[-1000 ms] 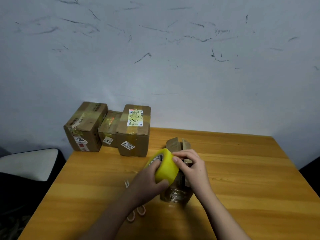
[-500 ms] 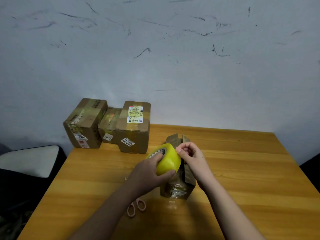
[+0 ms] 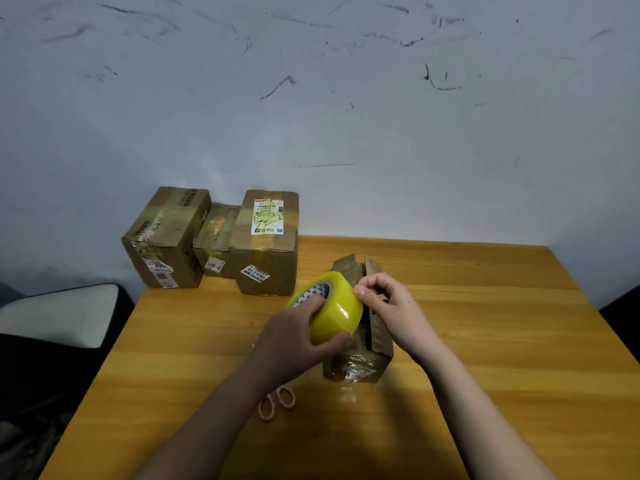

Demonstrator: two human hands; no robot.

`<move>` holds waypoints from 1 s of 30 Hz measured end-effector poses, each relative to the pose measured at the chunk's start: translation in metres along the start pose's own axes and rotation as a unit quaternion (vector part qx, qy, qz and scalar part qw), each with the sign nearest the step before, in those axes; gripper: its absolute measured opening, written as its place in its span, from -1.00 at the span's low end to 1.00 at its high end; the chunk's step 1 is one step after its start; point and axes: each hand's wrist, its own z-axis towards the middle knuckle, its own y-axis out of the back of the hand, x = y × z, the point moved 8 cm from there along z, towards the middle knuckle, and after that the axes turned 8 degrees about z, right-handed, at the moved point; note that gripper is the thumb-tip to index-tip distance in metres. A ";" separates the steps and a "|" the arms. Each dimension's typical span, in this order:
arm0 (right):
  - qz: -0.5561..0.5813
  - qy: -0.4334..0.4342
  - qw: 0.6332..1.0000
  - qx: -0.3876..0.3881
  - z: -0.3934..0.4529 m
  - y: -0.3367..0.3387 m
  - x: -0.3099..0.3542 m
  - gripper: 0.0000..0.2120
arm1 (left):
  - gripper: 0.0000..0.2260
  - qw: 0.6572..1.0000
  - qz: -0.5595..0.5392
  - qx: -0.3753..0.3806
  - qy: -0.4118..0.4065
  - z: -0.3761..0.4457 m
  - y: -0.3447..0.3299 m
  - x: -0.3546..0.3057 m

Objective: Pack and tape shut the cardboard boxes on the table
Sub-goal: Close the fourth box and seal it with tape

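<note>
Yellow tape roll [image 3: 329, 308] is held above the small open box [image 3: 360, 358]. Left hand [image 3: 294, 341] wraps the roll, fingers curled over its rim and thumb under the outer face. Right hand [image 3: 391, 313] has fingertips [image 3: 360, 292] pinched together at the roll's top edge, probably picking at the tape end; I can't tell whether any tape is free.

Progress, as a judgement:
- Three boxes at the far left, well apart from both hands, look taped shut: large box [image 3: 166, 240], middle box [image 3: 216, 237] wedged between its neighbours, labelled box [image 3: 268, 244].
- Small box right under the fingers has flaps up at its far end, so it's not sealed. Contents not visible.
- Left: free the tape end, close flaps, tape, cut.

Count: 4 boxes (3 sealed, 1 open), 1 tape roll, 1 pair of scissors [image 3: 277, 403], lying on the table [image 3: 485, 341] just beneath the left wrist, untouched.
</note>
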 end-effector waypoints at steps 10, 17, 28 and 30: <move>-0.064 0.140 0.985 -0.075 -0.013 -0.001 0.017 -0.81 | -0.71 0.971 -0.238 0.016 0.025 0.001 0.001 -0.002; -0.105 0.272 0.947 -0.135 -0.031 -0.003 0.044 -0.94 | -0.59 0.948 -0.313 0.021 0.057 0.006 0.001 -0.008; -0.165 0.314 0.932 -0.074 -0.040 -0.021 0.064 -0.81 | -0.61 0.866 -0.474 -0.035 0.152 0.007 0.013 -0.014; -0.154 0.293 0.939 -0.094 -0.039 -0.019 0.065 -0.68 | -0.68 0.863 -0.476 -0.056 0.161 0.008 0.017 -0.017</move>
